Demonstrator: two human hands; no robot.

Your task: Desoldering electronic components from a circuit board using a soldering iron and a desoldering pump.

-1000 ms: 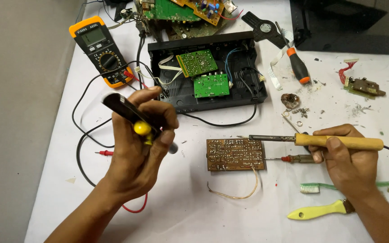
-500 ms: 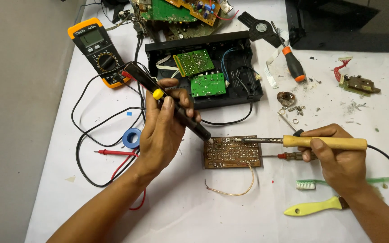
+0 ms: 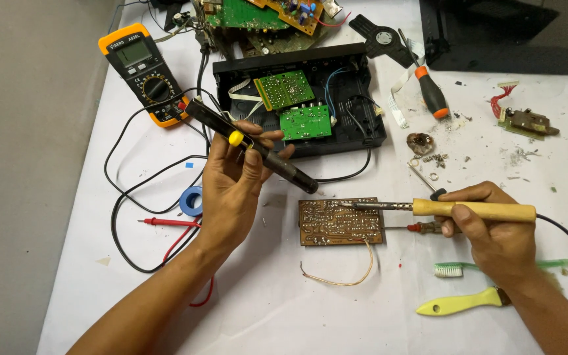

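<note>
My left hand [image 3: 235,187] grips a black desoldering pump [image 3: 258,150] with a yellow button, its nozzle aimed down-right, just above the top left corner of a brown circuit board [image 3: 340,222] lying solder side up. My right hand [image 3: 491,230] holds a soldering iron [image 3: 471,210] by its wooden handle. The iron's metal tip rests on the board's upper edge. A thin bare wire [image 3: 343,279] loops out from the board toward me.
An open black case [image 3: 356,85] with green boards sits behind. A yellow multimeter [image 3: 142,69] with black and red leads lies far left, blue tape roll [image 3: 193,200] nearby. A screwdriver [image 3: 428,92], green toothbrush [image 3: 494,266] and yellow-handled brush [image 3: 461,302] lie right.
My left hand has swung the pump from upright near my chest to point at the board. The soldering iron tip has moved onto the board.
</note>
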